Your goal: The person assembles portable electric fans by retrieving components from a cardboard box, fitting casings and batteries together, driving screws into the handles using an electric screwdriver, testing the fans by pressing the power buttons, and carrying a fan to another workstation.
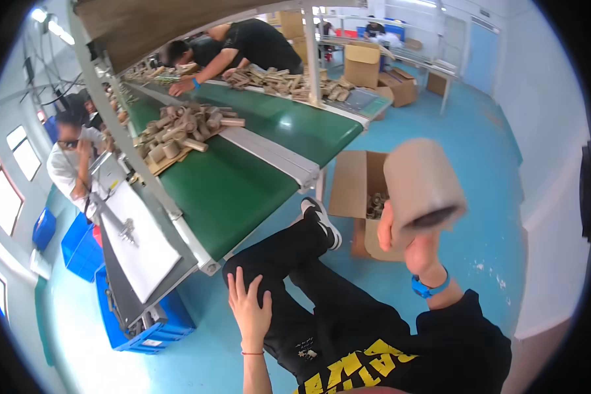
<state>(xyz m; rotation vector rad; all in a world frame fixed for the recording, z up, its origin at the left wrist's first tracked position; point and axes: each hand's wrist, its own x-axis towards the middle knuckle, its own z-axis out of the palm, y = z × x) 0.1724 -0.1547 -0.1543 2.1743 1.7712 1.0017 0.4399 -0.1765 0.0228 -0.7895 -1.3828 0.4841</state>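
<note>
My right hand (pixel 419 248) is raised at the right, wrapped round a short, thick brown tube (pixel 419 180) with its dark hollow end tipped down toward me. The tube is a little blurred and its material is hard to tell. A blue band circles that wrist. My left hand (pixel 249 312) lies flat on my bent left knee, its fingers spread, and holds nothing. Beneath the raised tube, an open cardboard box (pixel 349 184) stands on the floor with small pieces inside; my right hand partly covers it.
A pile of brown tubes (pixel 184 128) lies on the green conveyor belt (pixel 226 197) ahead. Another person (pixel 256 43) leans over the far side, by more tubes. A blue crate (pixel 157 335) stands below the white side table (pixel 141 246). One person in white sits left.
</note>
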